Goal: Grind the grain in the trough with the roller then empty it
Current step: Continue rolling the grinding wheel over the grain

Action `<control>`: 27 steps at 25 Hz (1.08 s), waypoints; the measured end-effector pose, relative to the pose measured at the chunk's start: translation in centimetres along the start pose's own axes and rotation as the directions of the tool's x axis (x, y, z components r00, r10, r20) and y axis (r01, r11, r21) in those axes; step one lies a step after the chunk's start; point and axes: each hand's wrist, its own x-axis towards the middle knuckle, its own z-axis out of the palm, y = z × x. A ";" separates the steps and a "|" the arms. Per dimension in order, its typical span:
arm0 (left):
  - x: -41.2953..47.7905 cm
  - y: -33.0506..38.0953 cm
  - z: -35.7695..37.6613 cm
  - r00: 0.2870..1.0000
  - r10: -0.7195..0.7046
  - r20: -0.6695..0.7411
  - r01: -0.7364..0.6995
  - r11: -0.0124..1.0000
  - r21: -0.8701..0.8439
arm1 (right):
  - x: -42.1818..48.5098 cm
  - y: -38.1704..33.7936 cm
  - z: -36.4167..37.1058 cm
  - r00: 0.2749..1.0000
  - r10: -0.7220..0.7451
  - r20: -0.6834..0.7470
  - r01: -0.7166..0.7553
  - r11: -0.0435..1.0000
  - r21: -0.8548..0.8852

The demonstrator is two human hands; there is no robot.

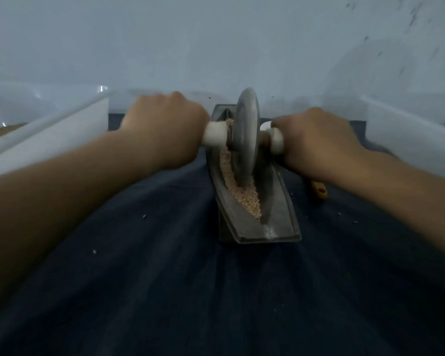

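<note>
Left hand: my left hand is curled tight round the pale cream handle stub at 9 o'clock of the wheel, knuckles up so I can bear down from above.
Right hand: my right hand is clamped the same way on the matching stub at 3 o'clock. A grip on each side holds the wheel upright and stops it tipping out of the groove.
Roller: the grey metal disc roller stands on edge in the groove, in the 12 o'clock half of the trough, with its axle crosswise between my hands.
Trough: the dark grey, boat-shaped metal trough lies from 12 to 6 o'clock straight ahead of me, so my push and pull run along it.
Grain: the pale tan grain lies in the groove, heaped at 6 o'clock of the disc and strewn up the left wall. It looks coarse, so I judge that grinding is under way and emptying is not yet due.
Surface: the dark blue cloth-covered surface carries the trough, with a few specks scattered on it.
Containers: one white plastic container stands at 9 o'clock and another at 3 o'clock, each within reach. Either may be meant to take the meal, though that is my guess.
Yellow end: an orange-yellow rounded tip shows under my right wrist at 4 o'clock. I cannot tell what it belongs to.
</note>
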 end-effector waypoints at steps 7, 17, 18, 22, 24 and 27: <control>-0.1 -0.3 0.6 0.996 0.074 -0.049 -0.071 0.995 0.071 | -1.4 -0.7 -0.6 0.997 0.073 0.029 -0.071 0.996 -0.059; -2.2 -0.2 -1.1 0.996 0.066 -0.056 -0.070 0.996 -0.057 | -3.2 -0.7 -2.3 1.000 0.012 -0.015 -0.013 0.997 -0.073; -2.5 -0.5 -1.2 0.991 0.079 -0.105 -0.084 0.996 -0.039 | -3.8 -0.7 -2.6 0.998 0.003 -0.067 -0.008 0.998 -0.064; 0.7 0.7 1.4 0.998 -0.063 -0.017 0.064 0.997 0.034 | 0.6 -1.4 -0.3 0.994 0.107 0.001 -0.107 0.991 -0.081; 3.0 1.1 1.9 0.991 -0.131 0.027 0.130 0.991 0.030 | 3.8 -1.7 1.0 0.982 0.174 0.070 -0.173 0.985 -0.014; 3.5 1.3 1.5 0.991 -0.131 0.039 0.131 0.991 0.020 | 4.3 -1.7 0.7 0.980 0.164 0.112 -0.164 0.986 -0.014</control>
